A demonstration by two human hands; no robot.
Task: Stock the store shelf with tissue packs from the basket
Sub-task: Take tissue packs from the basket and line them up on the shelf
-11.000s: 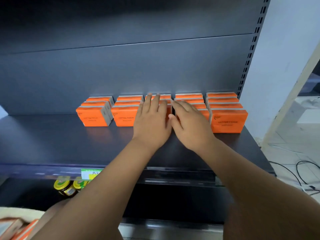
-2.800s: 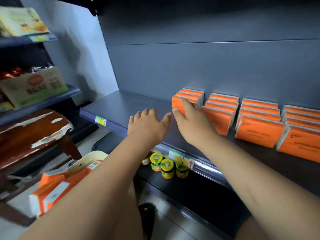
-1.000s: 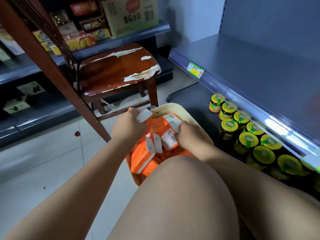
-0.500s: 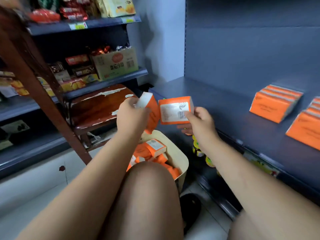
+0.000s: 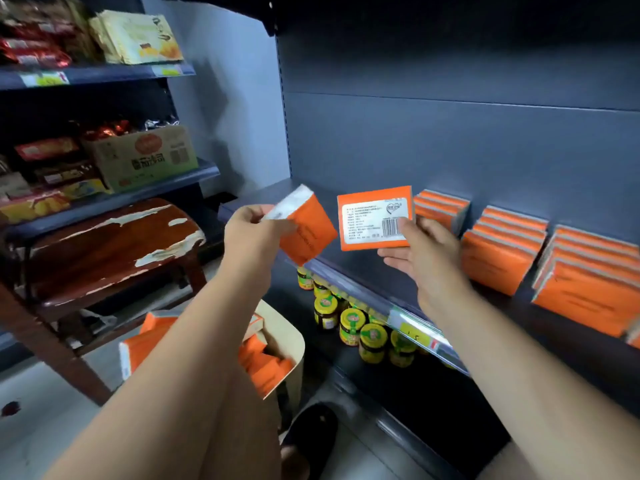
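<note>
Above shelf lip (image 5: 367, 296), left hand (image 5: 251, 233) pinches plain tissue pack (image 5: 306, 237), right hand (image 5: 426, 251) at its 3 o'clock grips labelled tissue pack (image 5: 375, 220); likely light, squashy, slick wrap, so hold flat faces.

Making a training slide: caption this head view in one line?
Left hand holds a tilted pack, right hand a label-up pack, before the shelf; basket below.

rows of orange tissue packs (image 5: 498, 258) stand on the dark shelf (image 5: 346, 268).

Hands (image 5: 252, 233) (image 5: 426, 251) with tissue packs (image 5: 304, 233) (image 5: 374, 216) now higher, off the basket (image 5: 294, 336), at shelf (image 5: 346, 265) level.
</note>
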